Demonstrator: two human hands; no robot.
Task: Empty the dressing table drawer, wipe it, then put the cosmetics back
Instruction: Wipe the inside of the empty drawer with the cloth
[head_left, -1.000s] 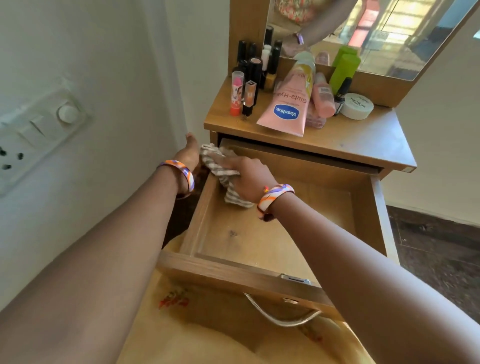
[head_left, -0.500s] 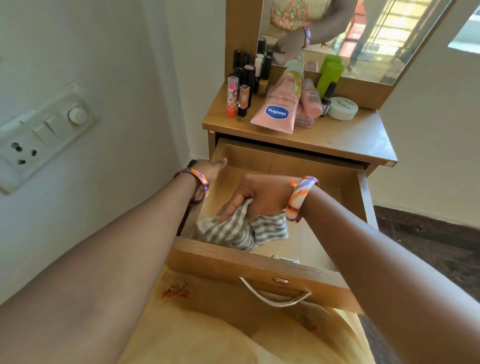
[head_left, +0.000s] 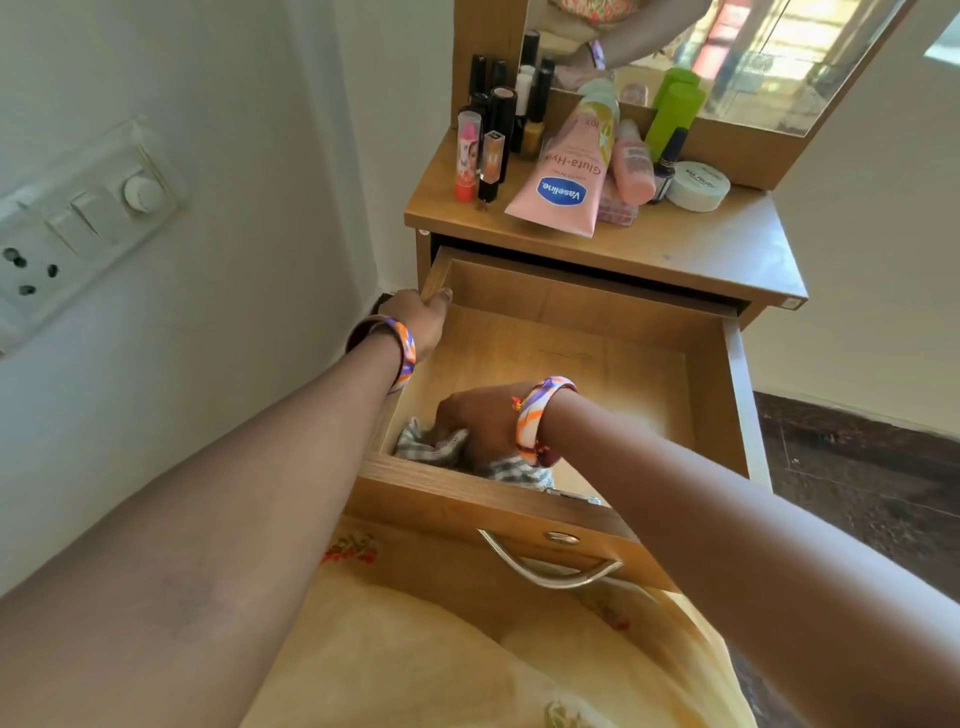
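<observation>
Currently, step in hand: wiping; the drawer (head_left: 706, 384) is emptied and I am on its front-left corner.
Right hand: my right hand (head_left: 480, 423) is closed down on the striped cloth (head_left: 431, 447), pressing it onto the drawer floor just behind the front panel.
Cloth: bunched under my palm, its edges showing to the left and below my wrist; partly hidden by the drawer front.
Left hand: my left hand (head_left: 418, 317) is curled over the top edge of the drawer's left wall, near the back, thumb inside; I judge it is bracing the drawer against the wiping pressure.
Drawer: pulled well out from under the dressing table top (head_left: 727, 249), interior bare apart from cloth and hand; metal handle (head_left: 550, 569) on the front hangs free.
Cosmetics: all stand or lie on the table top against the mirror (head_left: 727, 57) — pink Vaseline tube (head_left: 566, 176), lipsticks (head_left: 478, 156), small pink bottle (head_left: 634, 163), green bottle (head_left: 675, 111), nail polish (head_left: 667, 166), round white jar (head_left: 698, 185).
Progress: first stage done, second under way, third not started.
Next move calls for: covering any unwiped floor and corners, lifting the cloth clear, then carrying items back down from the top.
Caution: the upright lipsticks look easy to topple when I reach among them.
</observation>
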